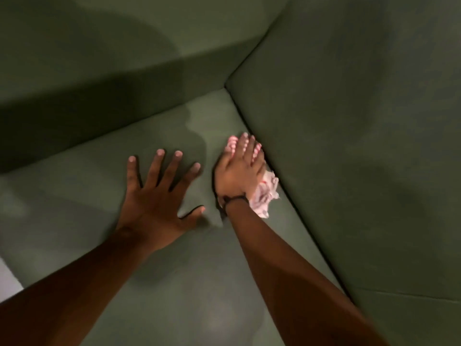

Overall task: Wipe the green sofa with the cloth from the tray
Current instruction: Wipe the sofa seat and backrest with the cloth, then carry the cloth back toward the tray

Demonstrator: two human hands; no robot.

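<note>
The green sofa [189, 283] fills the view: seat cushion in the middle, armrest at the upper left, backrest at the right. My right hand [240, 171] presses a pink-and-white cloth [265, 196] onto the seat, right in the seam where seat meets backrest, near the corner. Cloth shows past my fingertips and bunches out beside my wrist, which wears a dark band. My left hand [157, 198] lies flat on the seat cushion with fingers spread, just left of my right hand, holding nothing.
The armrest [99, 83] rises at the upper left and the backrest [349, 146] at the right, meeting in a corner just beyond my right hand. A sliver of pale floor [7, 280] shows at the lower left edge.
</note>
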